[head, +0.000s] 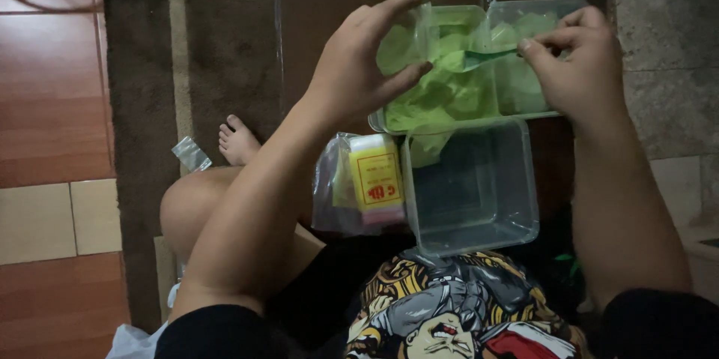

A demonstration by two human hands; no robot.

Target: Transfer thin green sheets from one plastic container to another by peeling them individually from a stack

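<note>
My left hand [363,59] and my right hand [577,63] are raised over a clear plastic tub [550,14] heaped with crumpled light green pieces [442,93]. Both pinch the two ends of one thin green piece [479,58] stretched between them, thumb and fingers closed on it. The left thumb presses its left end; the right fingertips grip its right end. Just below, closer to me, sits an empty clear plastic tub [475,190] resting by my lap.
A clear bag holding a yellow and pink packet [374,179] lies left of the empty tub. My bare knee and foot [238,142] rest on a brown rug [225,44]. A small clear wrapper [191,154] lies on the rug. Wooden flooring on the left, stone tiles on the right.
</note>
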